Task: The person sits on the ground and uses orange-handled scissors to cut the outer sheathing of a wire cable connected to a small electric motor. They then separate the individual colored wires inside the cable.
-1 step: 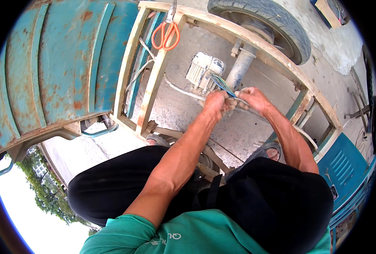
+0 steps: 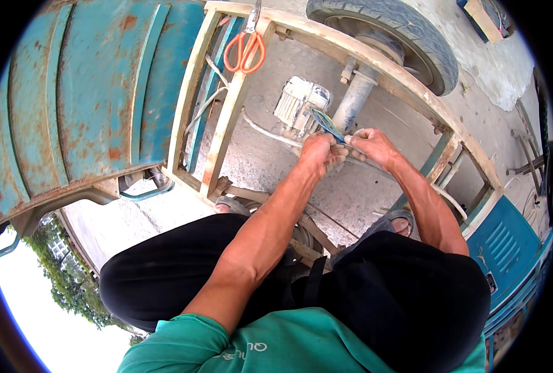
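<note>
Inside the metal frame, a bundle of thin blue and green wires comes out of a dusty white finned motor. My left hand is closed around the lower part of the bundle, thumb and fingers pressed together. Right beside it, my right hand pinches the wire ends; the exact strands between its fingertips are too small to make out. A pale flexible conduit passes beneath both hands. Orange-handled scissors rest on the frame's upper left bar, away from either hand.
A rusty cream frame surrounds the work area. Beyond it lies a tyre on a thick axle tube. A rusted teal panel fills the left, and a louvred blue panel stands at right.
My right hand has shifted very slightly, its fingertips a little closer to the left hand. The left hand keeps its hold, and the scissors and motor stay where they were.
</note>
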